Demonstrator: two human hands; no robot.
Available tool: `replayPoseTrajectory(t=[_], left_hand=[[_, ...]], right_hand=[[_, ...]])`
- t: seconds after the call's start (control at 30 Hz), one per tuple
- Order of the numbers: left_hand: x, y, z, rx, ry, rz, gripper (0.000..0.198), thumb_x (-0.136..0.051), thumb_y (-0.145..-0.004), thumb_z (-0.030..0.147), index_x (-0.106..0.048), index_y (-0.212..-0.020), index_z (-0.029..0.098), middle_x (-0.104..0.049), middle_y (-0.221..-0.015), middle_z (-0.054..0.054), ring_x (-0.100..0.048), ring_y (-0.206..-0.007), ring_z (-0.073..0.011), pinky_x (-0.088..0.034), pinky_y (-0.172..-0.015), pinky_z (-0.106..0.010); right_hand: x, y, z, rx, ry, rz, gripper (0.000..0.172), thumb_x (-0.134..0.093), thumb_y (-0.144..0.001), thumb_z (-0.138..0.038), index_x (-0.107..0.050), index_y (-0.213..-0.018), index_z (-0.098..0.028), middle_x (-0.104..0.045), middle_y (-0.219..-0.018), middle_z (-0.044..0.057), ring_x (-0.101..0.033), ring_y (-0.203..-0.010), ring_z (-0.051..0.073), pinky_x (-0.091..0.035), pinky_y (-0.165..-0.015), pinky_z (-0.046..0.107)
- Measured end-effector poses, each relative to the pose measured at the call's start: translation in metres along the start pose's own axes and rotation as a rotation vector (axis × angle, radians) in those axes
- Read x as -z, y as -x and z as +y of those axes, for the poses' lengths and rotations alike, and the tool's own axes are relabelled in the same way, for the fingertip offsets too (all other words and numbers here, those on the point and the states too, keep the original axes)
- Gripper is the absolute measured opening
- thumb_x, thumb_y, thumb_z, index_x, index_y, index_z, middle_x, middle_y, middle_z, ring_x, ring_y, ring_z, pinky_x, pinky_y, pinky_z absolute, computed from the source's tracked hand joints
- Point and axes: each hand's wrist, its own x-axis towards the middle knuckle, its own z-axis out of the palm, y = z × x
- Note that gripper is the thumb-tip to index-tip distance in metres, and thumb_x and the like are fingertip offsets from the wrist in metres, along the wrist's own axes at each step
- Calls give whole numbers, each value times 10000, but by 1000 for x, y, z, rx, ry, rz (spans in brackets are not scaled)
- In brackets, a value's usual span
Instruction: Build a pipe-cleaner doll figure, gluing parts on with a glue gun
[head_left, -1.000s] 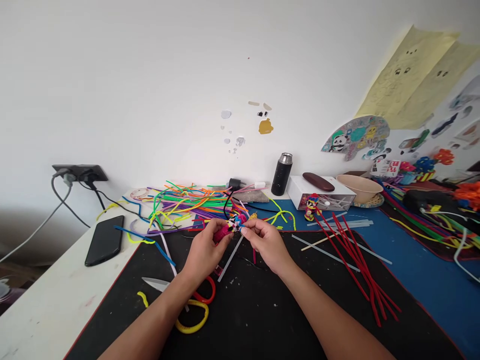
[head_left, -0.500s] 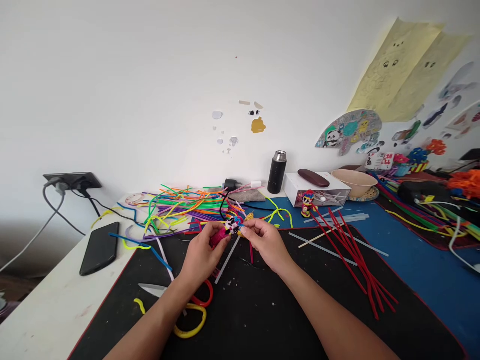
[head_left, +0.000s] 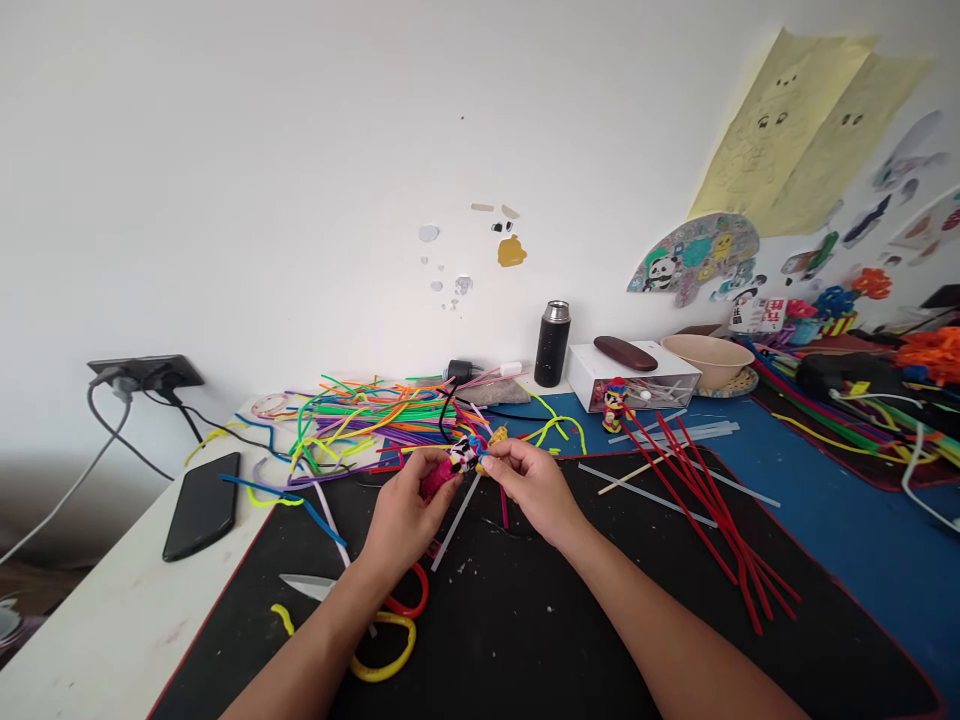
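Note:
My left hand (head_left: 405, 510) is closed around the pink lower part of a small pipe-cleaner figure (head_left: 465, 452) with a black-and-white face area and blue at its top. From the other side my right hand (head_left: 541, 488) pinches the blue part at the head end. Its fingertips hide some of the figure. Just behind the right fingers shows a yellow fuzzy piece (head_left: 498, 436); whether it joins the figure I cannot tell. Under my left forearm lie scissors (head_left: 384, 655) with red and yellow handles, blade pointing left. A similar finished-looking figure (head_left: 615, 406) stands upright at the back right.
Red pipe cleaners (head_left: 724, 535) and clear sticks (head_left: 645, 495) lie right on the black mat (head_left: 540, 650). Behind are a colourful pipe-cleaner pile (head_left: 390, 415), a black flask (head_left: 553, 345), a white drawer box (head_left: 585, 375) and a bowl (head_left: 707, 362). A phone (head_left: 201, 505) lies left.
The camera view has shifted slightly. Both hands keep the same grip on the figure, with hardly any visible movement.

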Motion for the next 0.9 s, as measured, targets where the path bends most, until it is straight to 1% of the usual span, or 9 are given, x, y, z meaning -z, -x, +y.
replayPoseTrajectory(t=[0.13,0.57,0.9], left_hand=[[0,1,0,3,1,-2,194,-639,-945,377,-588,-1089,258,-752,-1029,-12,-726,-915,-200,-513,-810,-290],[1,2,2,-36,-12,26,192,-640,-947,385,-596,-1084,258,-752,-956,2,-728,-831,-187,-520,-741,-263],[1,2,0,-94,-82,37,183,-624,-955,383,-592,-1085,259,-752,-964,-19,-740,-849,-206,-543,-773,-293]], right_hand=[[0,-1,2,-2,-9,-2,309,-713,-862,-490,-696,-901,-184,-462,-644,-48,-393,-582,126,-290,-553,272],[2,0,0,-1,18,15,286,-716,-856,-466,-701,-883,-182,-466,-633,-50,-400,-581,128,-303,-564,274],[3,-1,1,-3,14,9,314,-720,-850,-498,-690,-868,-187,-494,-652,-44,-426,-599,132,-328,-583,274]])
